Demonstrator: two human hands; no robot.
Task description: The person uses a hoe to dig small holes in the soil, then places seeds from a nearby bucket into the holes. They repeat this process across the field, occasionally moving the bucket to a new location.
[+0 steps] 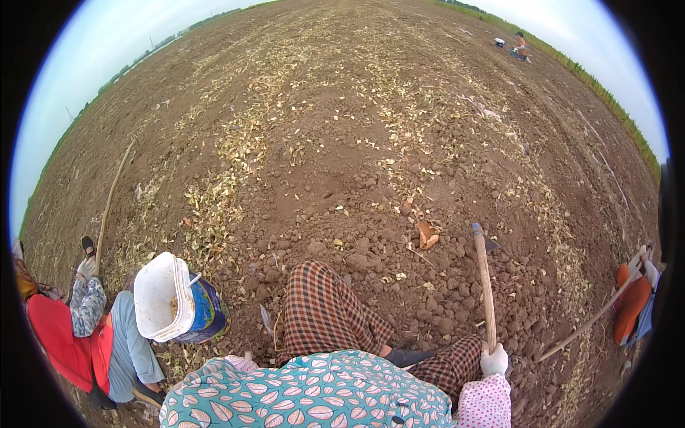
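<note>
My right hand [494, 360], in a white glove, grips the wooden handle [486, 291] of a short hoe. The hoe's dark metal blade [490, 244] rests at the clods, beside a blue patch on the handle's far end. Of my left arm only a dotted sleeve [242, 364] and a small bit of my left hand [248, 355] show by my waist; the rest is hidden by my patterned top. Crumbled soil [444, 299] lies between my checked trouser leg [326, 310] and the hoe.
Left of my knee stands a white-lined bucket [155, 299] with some contents. A person in red [64, 337] sits at left beside a long wooden handle [113, 187]. Another person [631, 310] at right holds a pole [583, 326]. A brown dry leaf [427, 235] lies ahead; a distant person [519, 48] crouches.
</note>
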